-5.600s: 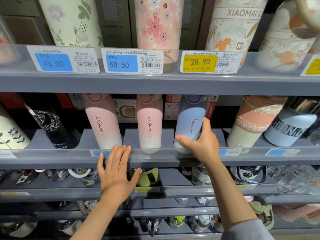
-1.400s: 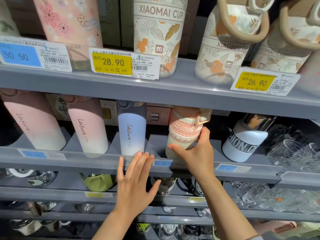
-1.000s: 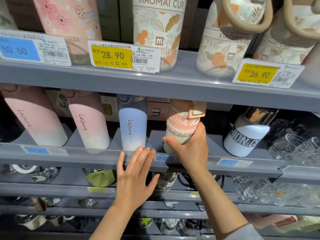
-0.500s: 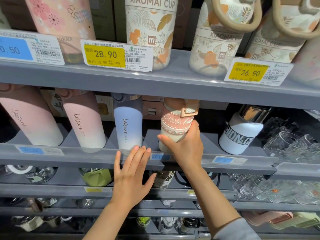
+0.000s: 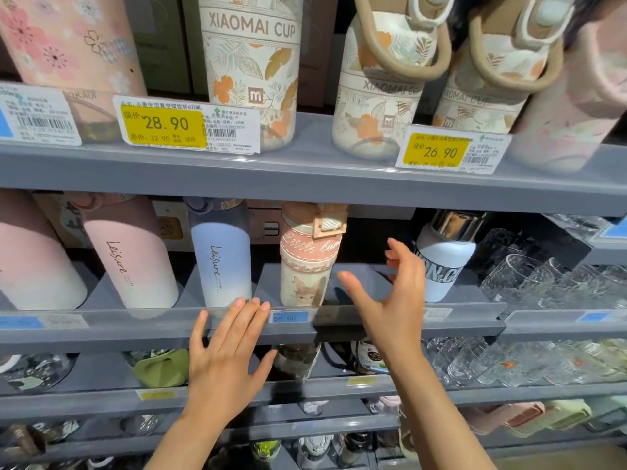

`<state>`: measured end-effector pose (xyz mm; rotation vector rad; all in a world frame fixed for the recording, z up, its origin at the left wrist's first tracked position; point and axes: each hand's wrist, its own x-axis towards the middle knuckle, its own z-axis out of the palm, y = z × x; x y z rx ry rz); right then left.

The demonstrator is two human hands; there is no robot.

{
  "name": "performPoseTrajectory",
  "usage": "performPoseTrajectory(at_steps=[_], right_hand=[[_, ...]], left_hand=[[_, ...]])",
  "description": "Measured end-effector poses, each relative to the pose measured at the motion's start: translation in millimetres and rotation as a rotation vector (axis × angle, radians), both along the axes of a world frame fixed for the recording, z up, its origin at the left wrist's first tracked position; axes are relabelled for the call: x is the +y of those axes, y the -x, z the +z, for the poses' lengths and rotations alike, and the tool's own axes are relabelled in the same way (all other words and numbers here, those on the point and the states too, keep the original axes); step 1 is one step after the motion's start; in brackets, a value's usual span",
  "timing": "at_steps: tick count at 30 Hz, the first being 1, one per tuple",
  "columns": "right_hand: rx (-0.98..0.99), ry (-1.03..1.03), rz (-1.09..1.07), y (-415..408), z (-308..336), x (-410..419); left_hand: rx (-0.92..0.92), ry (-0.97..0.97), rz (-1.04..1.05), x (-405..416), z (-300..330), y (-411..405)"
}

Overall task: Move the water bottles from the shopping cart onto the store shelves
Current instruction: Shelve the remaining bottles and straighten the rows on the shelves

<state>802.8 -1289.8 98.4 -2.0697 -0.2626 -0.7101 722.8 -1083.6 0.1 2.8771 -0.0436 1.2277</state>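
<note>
Location type: retail shop, drinkware aisle. Evidence follows.

Shelving: grey tiered store shelves [image 5: 305, 171] with clear front rails run across the full view, one level above another.

Price labelling: a yellow price tag [image 5: 163, 125] reading 28.90 carries a barcode and printed product text; a second yellow tag [image 5: 437, 151] reads 26.90. Blue price tags [image 5: 290, 317] sit in the rail of the level below.

Stock: several identical goods stand in rows facing outward, including floral cups marked XIAOMAI CUP [image 5: 252, 62], pink Leisure bottles [image 5: 129, 256] and one blue Leisure bottle [image 5: 220, 262]. Clear glassware [image 5: 543, 286] fills the right-hand shelves.
</note>
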Motion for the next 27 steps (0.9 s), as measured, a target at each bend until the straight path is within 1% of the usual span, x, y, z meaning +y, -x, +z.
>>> performPoseTrajectory(at_steps=[1, 3, 5, 6, 8, 10, 11, 13, 19, 23, 25, 27], right_hand=[[-0.047, -0.044, -0.084, -3, 0, -16], [-0.076, -0.146, -0.255, -14, -2, -46], [-0.049, -0.181, -0.350, -29, 0, -69], [0.003, -0.183, -0.358, -36, 2, -77], [0.146, -0.186, -0.312, -53, 4, -91], [0.270, -0.234, -0.198, -65, 4, -98], [0.312, -0.258, -0.149, -69, 2, -98], [0.369, -0.248, -0.116, -71, -1, -97], [0.298, -0.192, -0.177, -71, -2, -90], [0.252, -0.117, -0.245, -69, -1, -86], [0.269, -0.124, -0.214, -70, 0, -87], [0.309, -0.150, -0.113, -70, 0, -92]], left_hand=[[0.005, 0.009, 0.008, -1, 0, -1], [0.027, 0.034, 0.030, -5, -2, -2], [0.059, 0.065, 0.044, -8, -3, -2], [0.073, 0.077, 0.047, -8, -3, -2], [0.094, 0.089, 0.044, -7, -2, -2], [0.117, 0.086, 0.039, -5, -1, -1], [0.123, 0.080, 0.035, -4, -1, -1], [0.112, 0.066, 0.030, -4, -1, -1], [0.059, 0.058, 0.043, -6, -2, -3], [0.030, 0.031, 0.047, -7, -4, -4], [0.029, 0.021, 0.054, -8, -5, -5], [0.030, 0.020, 0.062, -8, -5, -5]])
